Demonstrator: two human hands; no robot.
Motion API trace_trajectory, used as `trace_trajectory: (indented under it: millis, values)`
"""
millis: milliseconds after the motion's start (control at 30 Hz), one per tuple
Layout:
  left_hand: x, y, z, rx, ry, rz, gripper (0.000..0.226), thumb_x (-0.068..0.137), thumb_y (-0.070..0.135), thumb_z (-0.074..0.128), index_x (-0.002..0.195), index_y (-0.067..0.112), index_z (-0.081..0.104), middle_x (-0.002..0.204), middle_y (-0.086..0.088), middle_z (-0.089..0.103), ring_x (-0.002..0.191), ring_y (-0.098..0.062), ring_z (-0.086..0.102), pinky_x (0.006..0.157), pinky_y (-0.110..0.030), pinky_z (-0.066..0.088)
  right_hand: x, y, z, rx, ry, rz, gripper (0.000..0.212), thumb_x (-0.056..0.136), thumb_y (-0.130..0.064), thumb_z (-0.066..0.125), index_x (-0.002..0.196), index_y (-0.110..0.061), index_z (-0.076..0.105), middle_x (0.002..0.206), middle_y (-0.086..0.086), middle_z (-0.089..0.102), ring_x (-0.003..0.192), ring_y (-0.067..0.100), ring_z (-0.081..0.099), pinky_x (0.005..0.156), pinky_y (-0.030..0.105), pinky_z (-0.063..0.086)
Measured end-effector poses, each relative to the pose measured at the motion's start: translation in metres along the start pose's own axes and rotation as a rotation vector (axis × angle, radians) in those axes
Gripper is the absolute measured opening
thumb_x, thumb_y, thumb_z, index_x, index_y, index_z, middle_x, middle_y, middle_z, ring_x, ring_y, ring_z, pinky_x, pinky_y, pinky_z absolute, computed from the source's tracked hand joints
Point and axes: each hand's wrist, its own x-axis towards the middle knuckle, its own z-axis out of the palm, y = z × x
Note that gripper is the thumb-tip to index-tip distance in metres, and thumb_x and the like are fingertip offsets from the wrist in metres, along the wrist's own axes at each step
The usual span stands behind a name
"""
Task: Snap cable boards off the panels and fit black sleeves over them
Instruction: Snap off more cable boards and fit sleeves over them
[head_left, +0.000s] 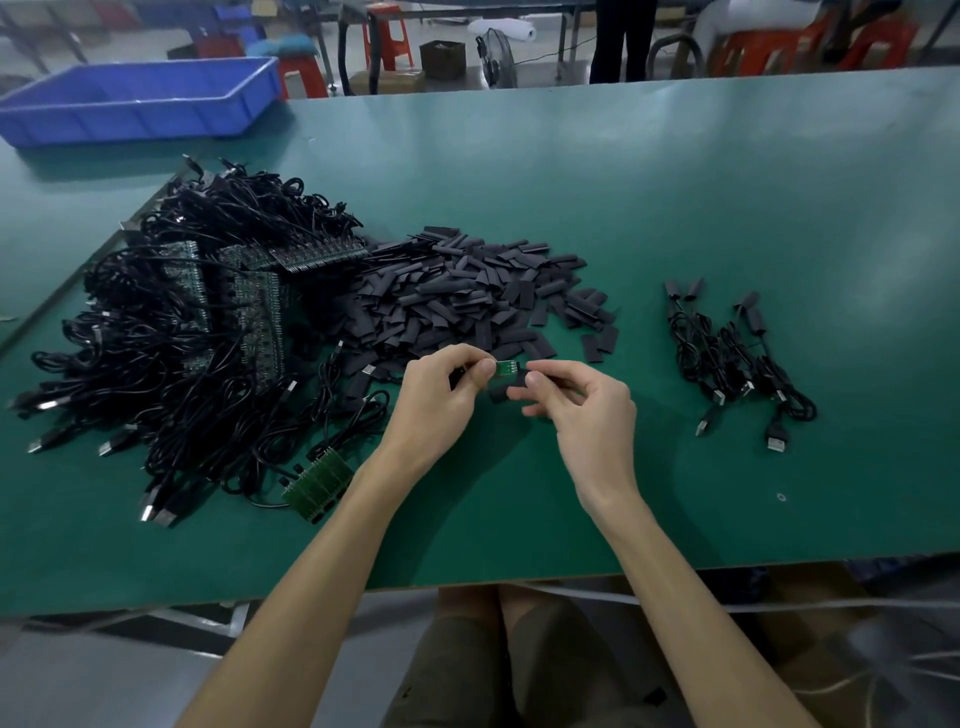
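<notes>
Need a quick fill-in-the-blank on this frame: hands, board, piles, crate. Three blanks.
1. The left hand pinches a small ____ board; the right hand pinches a black sleeve at its other end.
2. The crate at far left is ____.
3. The sleeved cables lie on the person's ____ side of the sleeve pile.
Missing: green; blue; right.

Your two hands, left hand (436, 400) and right hand (587, 410), hold one board (505, 368) and one sleeve (517, 387). On the one table (675, 182) you have one bin (130, 104) and one short panel (318, 486). The sleeve heap (457, 296) and cable heap (182, 338) are too dense to count.
</notes>
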Motion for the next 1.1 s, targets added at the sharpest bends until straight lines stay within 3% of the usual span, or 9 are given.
trace_trajectory:
  millis: [133,233,300,467,600,733,1100]
  values:
    - [0.000,0.000,0.000,-0.003,0.004,0.008,0.012,0.100,0.018,0.063,0.099,0.016,0.075,0.080,0.018,0.067,0.074,0.006,0.060,0.065,-0.007,0.039,0.006,-0.001,-0.002,-0.013,-0.089,0.059,0.023,0.083,-0.017,0.085,0.103,-0.021,0.076,0.089,-0.005,0.080,0.080,0.015,0.078,0.080,0.027,0.061]
    - [0.001,-0.001,0.001,0.008,-0.002,0.010,0.012,0.100,0.019,0.063,0.100,0.016,0.074,0.081,0.018,0.068,0.076,0.006,0.060,0.066,-0.006,0.040,0.018,-0.004,-0.014,-0.001,-0.270,0.141,0.021,0.084,-0.011,0.083,0.104,-0.013,0.076,0.088,0.006,0.080,0.086,0.023,0.078,0.088,0.036,0.062]
    - [0.001,-0.001,0.001,-0.001,-0.008,0.004,0.012,0.100,0.019,0.062,0.100,0.016,0.074,0.082,0.018,0.068,0.077,0.005,0.060,0.066,-0.006,0.040,0.021,-0.007,-0.022,0.098,-0.345,0.163,0.019,0.088,-0.009,0.079,0.106,-0.004,0.075,0.091,0.013,0.080,0.091,0.027,0.078,0.084,0.030,0.062]
    - [0.000,0.001,0.000,-0.013,-0.008,0.002,0.013,0.101,0.021,0.062,0.101,0.016,0.074,0.086,0.016,0.069,0.080,0.004,0.062,0.069,-0.007,0.042,0.013,-0.008,-0.021,0.201,-0.273,0.089,0.009,0.091,-0.007,0.075,0.097,0.000,0.075,0.085,0.019,0.078,0.082,0.035,0.078,0.068,0.029,0.062]
    - [0.000,0.000,0.001,-0.015,-0.017,0.005,0.012,0.101,0.023,0.062,0.100,0.019,0.073,0.088,0.015,0.070,0.083,0.001,0.063,0.069,-0.007,0.042,0.015,-0.008,-0.025,0.350,-0.209,0.114,0.015,0.089,-0.001,0.074,0.104,0.002,0.072,0.091,0.021,0.077,0.088,0.038,0.077,0.071,0.029,0.061]
    - [0.000,0.000,0.002,-0.024,-0.020,-0.005,0.010,0.100,0.022,0.063,0.097,0.022,0.073,0.086,0.014,0.070,0.079,-0.002,0.063,0.067,-0.008,0.043,0.014,-0.006,-0.021,0.243,-0.201,0.066,0.023,0.092,-0.004,0.073,0.115,-0.007,0.070,0.090,0.017,0.078,0.081,0.035,0.078,0.067,0.028,0.060]
    - [0.000,-0.001,0.002,-0.041,-0.046,-0.001,0.010,0.100,0.023,0.064,0.098,0.021,0.073,0.084,0.014,0.071,0.080,-0.004,0.063,0.068,-0.009,0.044,0.016,-0.001,-0.021,0.163,-0.220,0.027,0.016,0.097,-0.011,0.070,0.112,-0.008,0.071,0.090,0.014,0.078,0.079,0.033,0.078,0.066,0.027,0.059]
